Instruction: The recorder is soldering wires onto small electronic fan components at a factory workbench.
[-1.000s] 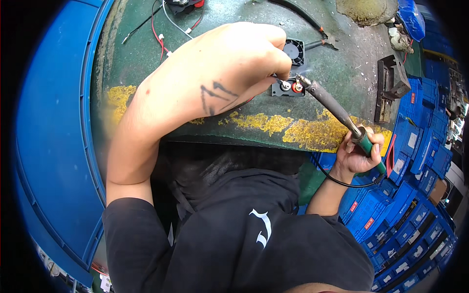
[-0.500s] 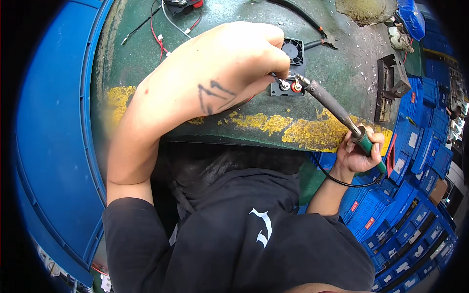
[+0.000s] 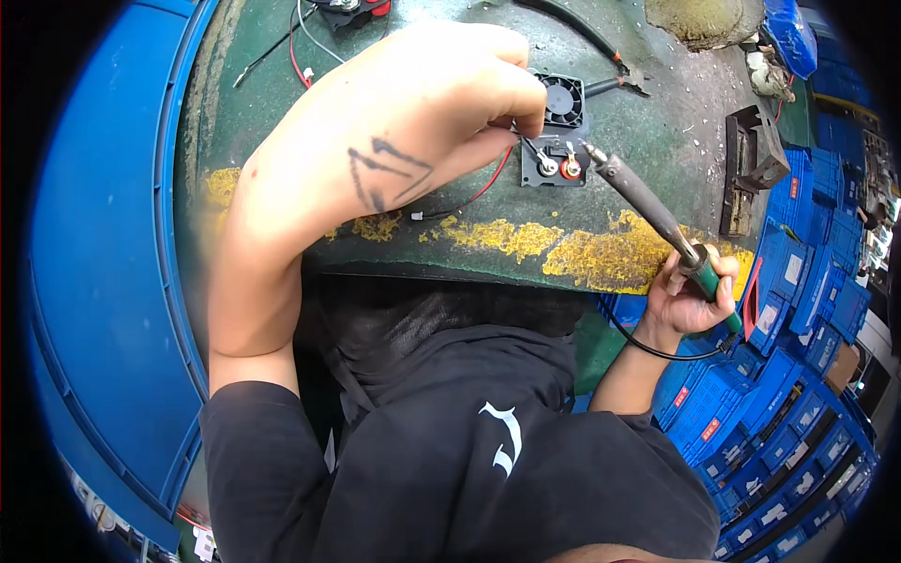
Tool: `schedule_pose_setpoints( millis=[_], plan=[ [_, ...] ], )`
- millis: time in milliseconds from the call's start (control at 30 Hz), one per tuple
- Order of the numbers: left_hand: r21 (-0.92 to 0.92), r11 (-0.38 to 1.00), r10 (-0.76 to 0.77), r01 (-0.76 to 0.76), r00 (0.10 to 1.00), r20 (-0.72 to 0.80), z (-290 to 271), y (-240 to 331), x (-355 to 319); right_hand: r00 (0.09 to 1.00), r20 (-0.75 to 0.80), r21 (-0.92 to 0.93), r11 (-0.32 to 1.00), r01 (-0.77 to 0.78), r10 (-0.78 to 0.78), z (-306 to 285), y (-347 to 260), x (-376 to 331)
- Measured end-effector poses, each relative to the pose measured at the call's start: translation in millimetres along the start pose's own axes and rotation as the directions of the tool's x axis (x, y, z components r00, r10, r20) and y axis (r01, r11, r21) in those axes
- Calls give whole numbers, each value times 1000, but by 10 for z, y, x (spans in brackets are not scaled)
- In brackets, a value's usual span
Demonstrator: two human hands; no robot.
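Observation:
My left hand (image 3: 488, 89) is closed in a pinch on a thin black wire (image 3: 529, 144), which runs to the left-hand metal terminal (image 3: 547, 167) of a small dark module. That module carries a black fan (image 3: 562, 98) at its far end, and a second terminal with a red ring (image 3: 570, 168) at its near end. A thin red wire (image 3: 488, 186) trails from under my left hand to a small white connector. My right hand (image 3: 693, 289) grips the green handle of a soldering iron (image 3: 648, 202). Its tip is just right of the module, apart from the terminals.
Beyond the fan lie cutting pliers (image 3: 596, 47) with dark handles. A stained sponge (image 3: 704, 21) sits at the far right, and a metal bracket (image 3: 751, 169) stands nearer. More wires and another module (image 3: 347, 11) are at the far left. Blue crates (image 3: 713, 403) are stacked at the right.
The soldering iron's tip has drawn back from the terminals to the right. My left hand has shifted slightly left, uncovering more of the module and the red wire.

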State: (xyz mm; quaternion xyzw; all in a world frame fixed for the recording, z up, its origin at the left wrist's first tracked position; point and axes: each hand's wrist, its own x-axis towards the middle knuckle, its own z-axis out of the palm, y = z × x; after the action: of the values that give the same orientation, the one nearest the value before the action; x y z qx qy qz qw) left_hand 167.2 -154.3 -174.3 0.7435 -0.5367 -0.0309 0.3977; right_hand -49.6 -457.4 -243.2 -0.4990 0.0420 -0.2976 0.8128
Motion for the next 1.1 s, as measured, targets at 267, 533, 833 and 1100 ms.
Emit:
schedule_pose_setpoints(
  millis=[267, 533, 833, 1100],
  plan=[
    [-8, 1000, -19, 20, 1000, 18, -18, 4, -26, 999, 30, 15, 999, -36, 35, 4, -31, 39],
    [-34, 997, -60, 63, 994, 89, -76, 67, 32, 994, 77, -34, 997, -75, 78, 66, -40, 174],
    [-60, 996, -56, 61, 995, 81, -47, 48, 40, 990, 102, -39, 995, -96, 100, -3, 14, 234],
    [-41, 995, -92, 96, 991, 95, -71, 81, 30, 988, 104, -71, 991, -109, 116, 20, -61, 391]
  ],
)
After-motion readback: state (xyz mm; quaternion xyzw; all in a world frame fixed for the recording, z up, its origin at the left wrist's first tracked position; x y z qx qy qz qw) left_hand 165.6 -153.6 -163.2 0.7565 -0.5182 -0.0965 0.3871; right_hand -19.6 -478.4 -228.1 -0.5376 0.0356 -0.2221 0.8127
